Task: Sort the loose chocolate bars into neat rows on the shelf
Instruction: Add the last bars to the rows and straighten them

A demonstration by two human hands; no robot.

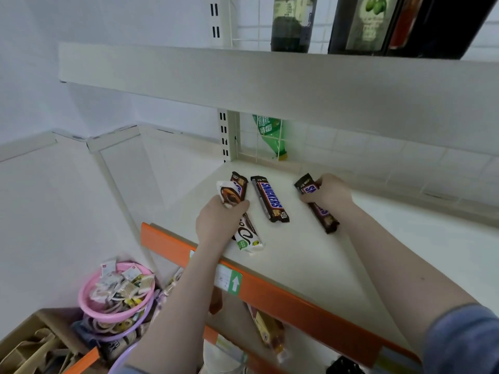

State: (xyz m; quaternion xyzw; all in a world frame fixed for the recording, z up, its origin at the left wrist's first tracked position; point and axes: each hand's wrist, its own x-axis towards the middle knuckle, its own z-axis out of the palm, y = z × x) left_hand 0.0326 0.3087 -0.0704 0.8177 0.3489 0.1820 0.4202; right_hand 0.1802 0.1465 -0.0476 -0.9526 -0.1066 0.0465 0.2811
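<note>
1. The left hand (pixel 216 222) grips a white-wrapped chocolate bar (pixel 247 236) and a brown one (pixel 239 184) on the cream metal shelf (pixel 310 255).
2. The right hand (pixel 328 191) grips a brown Snickers bar (pixel 322 211).
3. Another brown Snickers bar (pixel 270 198) lies flat between the hands.

Bright, even, diffuse light, soft faint shadows beneath the forearms, no harsh glare, wide-angle bowing of the upper shelf (pixel 270 76) edge, bottles (pixel 293 22) at top blurred — overall slightly soft focus.

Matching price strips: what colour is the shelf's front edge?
Orange front edge, clearest in the head view.
</note>
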